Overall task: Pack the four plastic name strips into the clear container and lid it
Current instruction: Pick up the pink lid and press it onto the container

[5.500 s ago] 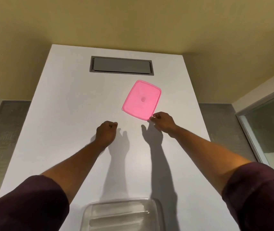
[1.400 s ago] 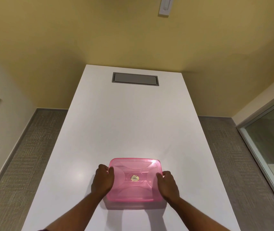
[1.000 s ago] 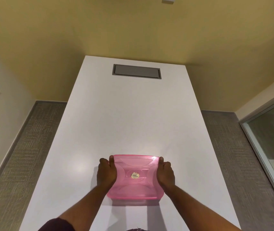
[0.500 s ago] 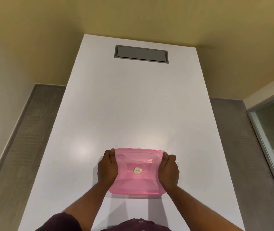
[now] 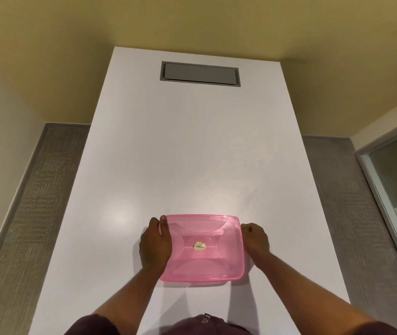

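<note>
As lid sits on container at near table edge, I clamp left hand and right hand on sides, fingers curled, to seat it. Strips hidden.

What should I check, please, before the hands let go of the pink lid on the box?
1. Lid covers the box: ok; the pink lid lies flat across the top, and the box beneath it barely shows.
2. Both sides held: ok; the left hand clasps the left edge and the right hand the right edge.
3. Lid snapped shut all round: cannot tell; no gap shows, but the seal itself is hidden.
4. Four strips inside: cannot tell; the tinted lid hides the contents.
5. No strip left out: ok; none lies on the visible part of the white table.
</note>
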Tool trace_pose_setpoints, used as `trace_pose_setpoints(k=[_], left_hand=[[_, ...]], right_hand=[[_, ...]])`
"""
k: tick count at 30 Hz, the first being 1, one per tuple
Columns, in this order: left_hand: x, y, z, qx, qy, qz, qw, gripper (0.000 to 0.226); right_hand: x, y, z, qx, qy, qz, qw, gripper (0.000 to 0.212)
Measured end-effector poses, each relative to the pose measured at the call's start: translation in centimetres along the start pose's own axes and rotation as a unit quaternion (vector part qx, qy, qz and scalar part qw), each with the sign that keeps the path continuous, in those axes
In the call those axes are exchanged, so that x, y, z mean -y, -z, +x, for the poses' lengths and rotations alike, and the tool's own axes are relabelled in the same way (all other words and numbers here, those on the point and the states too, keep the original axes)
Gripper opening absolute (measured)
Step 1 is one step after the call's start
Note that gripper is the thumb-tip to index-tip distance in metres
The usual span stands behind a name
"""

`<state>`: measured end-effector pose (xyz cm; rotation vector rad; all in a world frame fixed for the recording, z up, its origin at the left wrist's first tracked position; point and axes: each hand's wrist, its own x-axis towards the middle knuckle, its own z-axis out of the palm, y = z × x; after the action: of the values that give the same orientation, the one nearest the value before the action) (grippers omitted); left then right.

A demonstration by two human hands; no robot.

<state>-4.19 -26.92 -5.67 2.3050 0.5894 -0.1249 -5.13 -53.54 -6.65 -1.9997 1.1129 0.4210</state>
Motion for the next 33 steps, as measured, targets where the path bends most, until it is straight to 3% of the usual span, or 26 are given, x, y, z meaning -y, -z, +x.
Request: trace_pose_setpoints(k=[6,11,14,19,24,29,33], left_hand=[[-0.1,-0.3,0.2,-0.012,0.008,0.026,1.0,0.043],[-0.1,-0.5,0.2,-0.016,0.002,0.034,0.999,0.043],[-0.1,-0.7,0.3,-0.019,0.003,0.043,0.999,0.042],[0.0,-0.7,0.3,-0.022,-0.01,0.047,0.999,0.041],[-0.1,-0.6,0.2,-0.027,-0.003,0.045,0.999,0.041],[-0.4,0.2,-0.1,-0.013,0.022,0.026,0.999,0.043],[1.1,0.8,-1.8,0.004,0.037,0.031,0.999,0.047]], right_hand=[[2.7,0.0,0.3,-0.046,0.041,0.061,0.996,0.051],[6.7,-2.7,0.3,-0.027,0.141,-0.131,0.981,0.073],[7.2,-3.7,0.7,-0.052,0.139,-0.221,0.964,0.063],[7.2,-3.9,1.0,-0.045,0.11,-0.221,0.968,0.037],[7.4,-3.5,1.1,-0.024,0.132,-0.207,0.969,0.047],[6.3,-1.9,-0.5,-0.038,0.16,-0.092,0.982,0.054],[1.9,-1.4,-3.0,-0.082,0.094,-0.038,0.991,0.055]])
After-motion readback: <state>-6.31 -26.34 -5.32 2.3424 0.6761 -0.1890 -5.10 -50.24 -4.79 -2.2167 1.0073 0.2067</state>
